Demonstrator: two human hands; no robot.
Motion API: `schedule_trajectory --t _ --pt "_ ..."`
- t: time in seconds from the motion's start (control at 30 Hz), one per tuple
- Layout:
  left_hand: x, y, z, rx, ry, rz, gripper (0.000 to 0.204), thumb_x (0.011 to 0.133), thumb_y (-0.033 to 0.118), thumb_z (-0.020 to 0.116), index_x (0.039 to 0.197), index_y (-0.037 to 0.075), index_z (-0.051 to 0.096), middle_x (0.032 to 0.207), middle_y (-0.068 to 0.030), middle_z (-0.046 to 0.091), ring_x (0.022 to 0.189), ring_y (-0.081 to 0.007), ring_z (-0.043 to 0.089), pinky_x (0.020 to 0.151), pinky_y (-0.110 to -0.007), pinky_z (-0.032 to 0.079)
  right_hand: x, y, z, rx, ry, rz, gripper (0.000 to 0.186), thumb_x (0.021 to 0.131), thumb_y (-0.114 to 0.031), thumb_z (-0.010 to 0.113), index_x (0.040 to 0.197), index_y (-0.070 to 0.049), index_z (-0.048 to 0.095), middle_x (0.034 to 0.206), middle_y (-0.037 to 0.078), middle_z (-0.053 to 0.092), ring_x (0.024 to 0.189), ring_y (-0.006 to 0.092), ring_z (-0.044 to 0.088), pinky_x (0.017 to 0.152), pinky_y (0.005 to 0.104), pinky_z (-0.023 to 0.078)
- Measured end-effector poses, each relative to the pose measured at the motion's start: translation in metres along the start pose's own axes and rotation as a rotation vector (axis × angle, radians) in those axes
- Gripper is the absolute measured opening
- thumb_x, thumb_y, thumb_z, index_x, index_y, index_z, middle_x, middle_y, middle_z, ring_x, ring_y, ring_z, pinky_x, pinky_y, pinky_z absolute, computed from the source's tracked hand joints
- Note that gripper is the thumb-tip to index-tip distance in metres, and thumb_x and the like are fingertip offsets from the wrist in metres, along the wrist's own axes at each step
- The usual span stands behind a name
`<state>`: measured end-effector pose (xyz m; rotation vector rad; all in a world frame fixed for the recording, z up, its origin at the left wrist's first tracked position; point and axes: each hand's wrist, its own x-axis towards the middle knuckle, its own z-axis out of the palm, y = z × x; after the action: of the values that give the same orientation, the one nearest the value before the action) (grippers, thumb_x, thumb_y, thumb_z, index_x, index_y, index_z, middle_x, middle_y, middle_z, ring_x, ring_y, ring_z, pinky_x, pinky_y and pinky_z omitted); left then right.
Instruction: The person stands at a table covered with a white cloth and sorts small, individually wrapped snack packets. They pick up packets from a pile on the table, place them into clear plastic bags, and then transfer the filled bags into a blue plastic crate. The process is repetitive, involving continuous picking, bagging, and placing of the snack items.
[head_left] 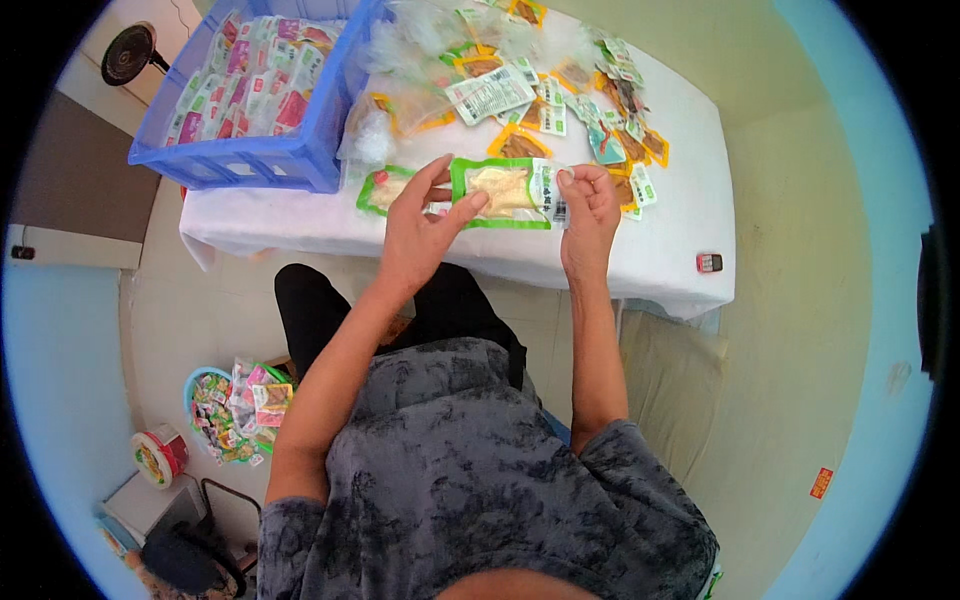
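Note:
Between my two hands I hold up a green-edged food packet [505, 192], flat and partly see-through, with pale contents and a white label strip at its right end. My left hand [425, 215] grips its left part, thumb lying across the front. At the other end my right hand [592, 205] pinches the labelled edge between thumb and fingers. A second green-edged packet [380, 190] lies on the table just behind my left hand, which covers part of it. Beyond the held packet is a yellow-edged packet [518, 145] with brown contents.
Left on the white-covered table [300, 215] stands a blue crate [240, 160] full of pink and white packets. Clear plastic bags [410, 50] and loose packets heap at the back. A small red-black device [709, 263] sits near the right edge. On the floor is a packet-filled basin [190, 395].

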<state>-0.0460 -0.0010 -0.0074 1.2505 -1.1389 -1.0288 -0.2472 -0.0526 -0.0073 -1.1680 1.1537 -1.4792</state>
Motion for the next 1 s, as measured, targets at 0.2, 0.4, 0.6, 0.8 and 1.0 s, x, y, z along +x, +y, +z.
schedule_trajectory --t 0.2,0.4,0.6,0.8,1.0 --pt "-0.009 -0.002 0.003 -0.267 -0.229 -0.272 0.031 0.093 0.014 0.073 0.117 -0.001 0.063 0.098 -0.0039 0.068 0.081 -0.0089 0.064 0.061 -0.025 0.059 -0.031 0.007 -0.028 0.041 -0.102 0.198 0.013 0.096 -0.01 0.067 0.104 -0.002 0.061 0.087 0.001 0.066 0.076 0.0042 0.058 0.068 0.0201 0.047" --pt "-0.031 -0.014 0.015 0.062 -0.185 -0.114 0.038 0.091 0.018 0.076 0.121 0.0 0.061 0.096 -0.0045 0.069 0.079 -0.008 0.06 0.065 -0.027 0.052 -0.047 0.014 -0.085 -0.03 -0.301 0.402 0.019 0.099 -0.014 0.061 0.111 0.0 0.064 0.103 0.009 0.071 0.087 0.0158 0.071 0.068 0.0348 0.064" --pt "-0.018 -0.021 0.024 0.755 0.001 0.378 0.051 0.082 0.026 0.08 0.123 0.003 0.059 0.089 -0.0088 0.058 0.079 -0.0232 0.062 0.064 -0.037 0.05 -0.041 0.016 -0.101 -0.004 -0.032 0.381 0.019 0.099 -0.013 0.06 0.112 0.0 0.063 0.102 0.008 0.071 0.084 0.0155 0.071 0.068 0.0341 0.065" --pt "-0.005 -0.044 0.03 0.814 -0.07 0.352 0.032 0.086 0.018 0.073 0.112 0.005 0.06 0.083 -0.0095 0.062 0.074 -0.0268 0.064 0.065 -0.04 0.051 -0.039 0.03 -0.063 0.021 -0.029 0.398 0.021 0.099 -0.013 0.059 0.116 -0.002 0.064 0.106 0.007 0.07 0.09 0.015 0.07 0.069 0.0344 0.065" --pt "-0.007 -0.052 0.027 0.626 -0.057 0.201 0.018 0.088 0.012 0.07 0.102 0.005 0.061 0.079 -0.0088 0.063 0.069 -0.0232 0.064 0.062 -0.037 0.05 -0.033 0.042 -0.082 0.003 0.139 0.322 0.015 0.099 -0.013 0.059 0.108 -0.002 0.064 0.1 0.005 0.069 0.085 0.0138 0.069 0.064 0.0315 0.063"
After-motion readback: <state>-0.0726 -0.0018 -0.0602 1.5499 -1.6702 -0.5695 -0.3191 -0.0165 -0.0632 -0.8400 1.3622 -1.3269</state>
